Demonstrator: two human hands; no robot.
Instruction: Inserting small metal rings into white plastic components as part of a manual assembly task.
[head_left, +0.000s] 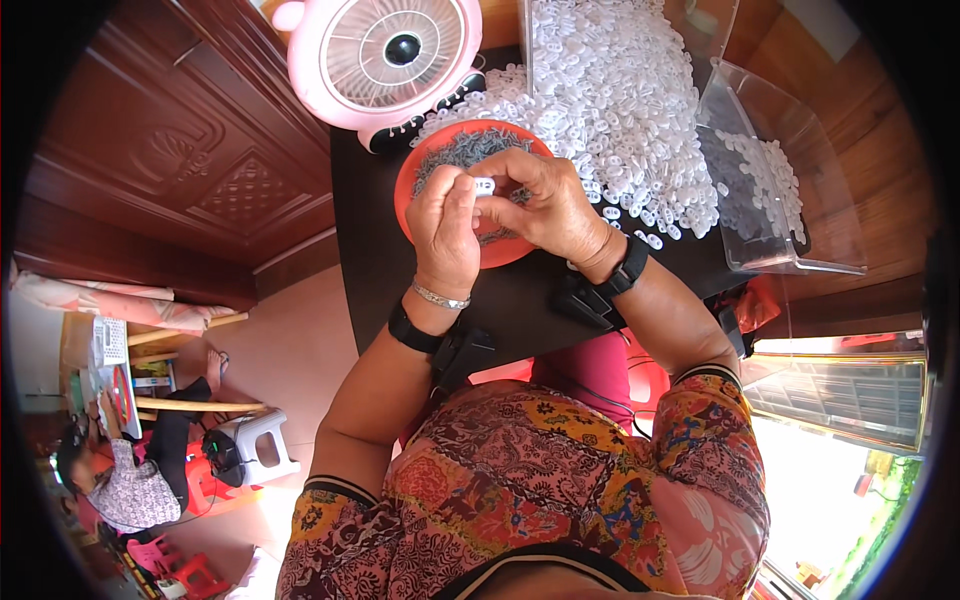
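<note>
**Small white clip pinched between both hands above the orange bowl**

The dark counter carried everything. Its far right corner was buried under a broad heap of white plastic pieces, which spilled toward the middle, and a clear plastic bin with a shallower layer of the same pieces sat along the right edge. A pink fan stood at the far left corner. Just in front of it, near the left edge, sat the orange bowl, filled with small grey metal parts.

Directly above that bowl, the left hand and the right hand met. Their fingertips were pressed together around one small white clip, the left thumb and forefinger pinching it from one side, the right fingers curled in on the other. Whether a grey part was already seated in it could not be told; the fingers hid that.

In my judgement the work was best kept right there, low over the bowl, so a slipped part would fall back in. A firm but short pinch near the clip's edges would leave its middle free, and both wrists, each wearing a dark band, looked best kept steady close above the counter.
</note>
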